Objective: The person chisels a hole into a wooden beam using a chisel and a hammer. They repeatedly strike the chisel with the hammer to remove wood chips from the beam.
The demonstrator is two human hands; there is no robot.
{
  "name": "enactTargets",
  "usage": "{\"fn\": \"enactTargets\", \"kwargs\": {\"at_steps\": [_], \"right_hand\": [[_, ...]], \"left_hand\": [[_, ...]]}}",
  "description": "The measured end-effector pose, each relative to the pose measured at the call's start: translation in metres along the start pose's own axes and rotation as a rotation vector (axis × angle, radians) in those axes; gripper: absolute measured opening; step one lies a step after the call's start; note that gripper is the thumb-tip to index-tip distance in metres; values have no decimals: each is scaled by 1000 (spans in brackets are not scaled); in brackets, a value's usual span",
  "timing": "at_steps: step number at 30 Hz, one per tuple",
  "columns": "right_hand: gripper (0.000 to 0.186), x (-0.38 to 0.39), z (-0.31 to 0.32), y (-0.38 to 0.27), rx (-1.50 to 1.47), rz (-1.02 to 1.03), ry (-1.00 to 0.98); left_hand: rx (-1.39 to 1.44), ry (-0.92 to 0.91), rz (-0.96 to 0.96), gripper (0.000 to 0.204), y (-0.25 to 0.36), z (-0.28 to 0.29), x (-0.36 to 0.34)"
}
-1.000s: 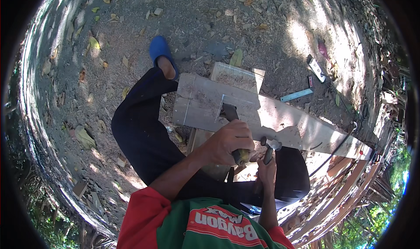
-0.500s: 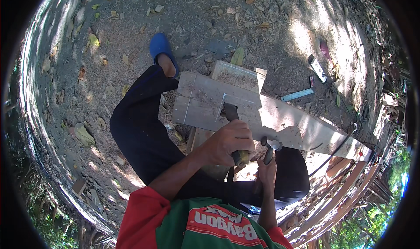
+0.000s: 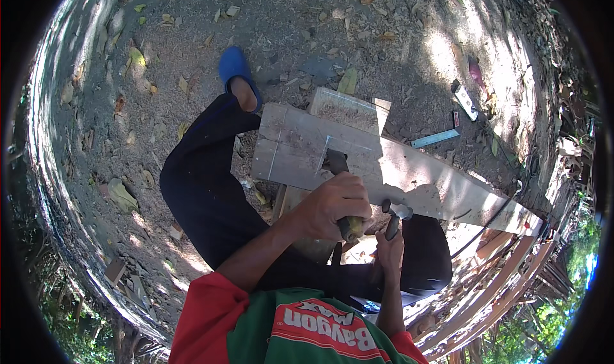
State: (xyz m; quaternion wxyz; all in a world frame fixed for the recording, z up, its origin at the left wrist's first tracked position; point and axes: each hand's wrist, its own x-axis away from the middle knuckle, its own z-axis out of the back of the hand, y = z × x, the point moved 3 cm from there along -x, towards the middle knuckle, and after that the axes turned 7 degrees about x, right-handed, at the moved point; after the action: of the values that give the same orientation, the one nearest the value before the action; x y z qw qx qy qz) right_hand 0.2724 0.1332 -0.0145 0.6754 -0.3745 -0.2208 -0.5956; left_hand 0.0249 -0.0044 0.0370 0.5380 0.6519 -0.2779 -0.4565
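A long wooden plank lies crosswise in front of me, with pencil lines around a dark cut-out near its left end. My left hand is closed around a chisel, whose blade end meets the cut-out. The chisel leans, its yellowish handle end showing below my fist. Close by on the right, my right hand grips the handle of a hammer. The hammer's metal head is raised beside the plank's near edge, apart from the chisel.
A wooden block supports the plank crosswise. On the ground to the right lie a blue-grey metal ruler, a small red-and-dark object and a white-and-black tool. A blue clog is on my foot at the plank's left end.
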Motion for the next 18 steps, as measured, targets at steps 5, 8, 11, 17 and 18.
{"fn": "enactTargets", "kwargs": {"at_steps": [5,8,11,17,18], "right_hand": [[32,2,1,-4,-7,10,5],[31,3,2,-5,4,-12,12],[30,-2,-1,3,29,-5,30],[35,-1,0,1,31,-16,-33],[35,-1,1,-1,46,-12,-33]], "left_hand": [[11,-2,-8,31,1,2,-2],[24,2,-13,30,3,4,-3],[21,2,-12,30,4,4,-3],[22,26,-35,29,3,6,-4],[22,23,-33,29,3,6,-4]]}}
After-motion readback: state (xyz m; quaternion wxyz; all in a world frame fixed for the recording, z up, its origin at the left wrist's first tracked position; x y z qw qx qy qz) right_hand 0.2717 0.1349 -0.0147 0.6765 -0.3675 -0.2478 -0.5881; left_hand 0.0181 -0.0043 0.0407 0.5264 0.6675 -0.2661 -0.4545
